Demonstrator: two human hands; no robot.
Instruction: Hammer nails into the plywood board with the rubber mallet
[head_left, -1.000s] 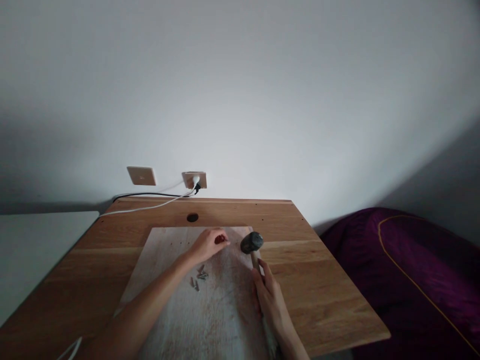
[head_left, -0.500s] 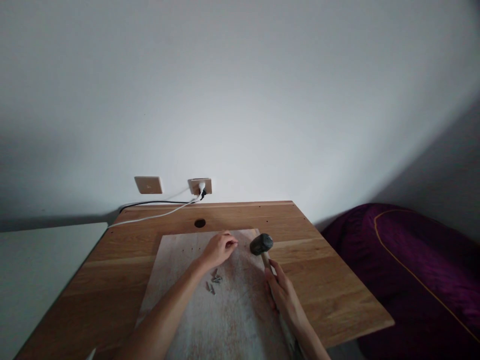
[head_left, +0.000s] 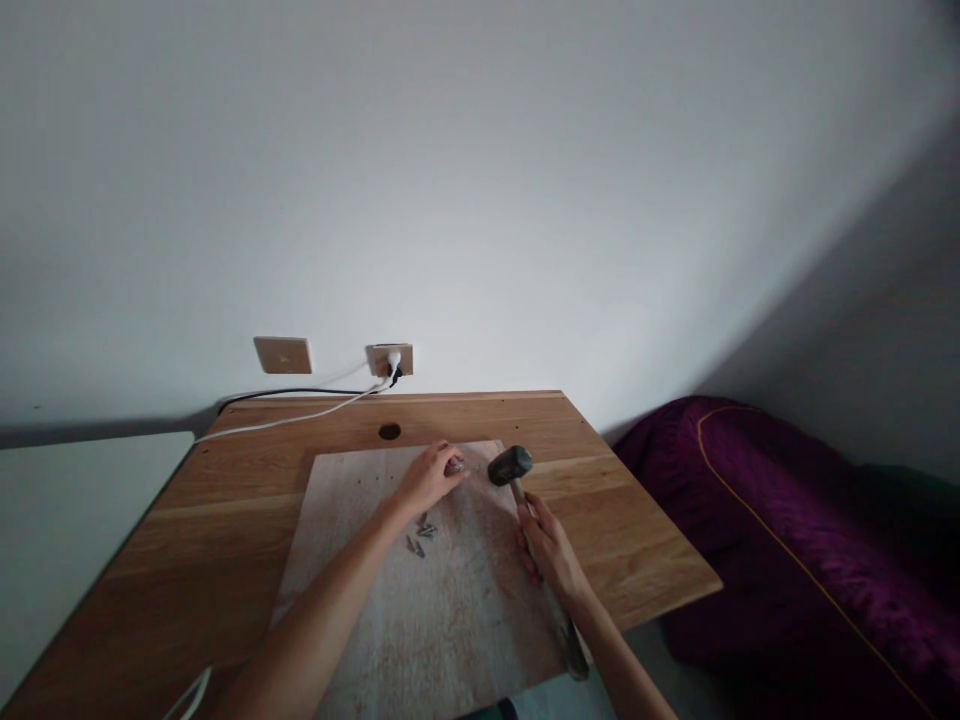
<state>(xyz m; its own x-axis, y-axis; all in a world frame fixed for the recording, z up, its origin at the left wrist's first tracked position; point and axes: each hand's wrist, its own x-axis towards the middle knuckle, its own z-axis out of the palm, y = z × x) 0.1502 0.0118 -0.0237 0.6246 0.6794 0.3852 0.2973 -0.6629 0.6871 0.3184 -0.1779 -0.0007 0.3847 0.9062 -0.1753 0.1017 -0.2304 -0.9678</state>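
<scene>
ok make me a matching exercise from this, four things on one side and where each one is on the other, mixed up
Things
1 hammer
2 loose nails
3 white cable
4 purple cushion

Places
a plugged into the wall socket
b on the pale board, by the left hand
c beside the desk, to its right
d held by its handle in the right hand

Pairs: 1-d, 2-b, 3-a, 4-c
</scene>
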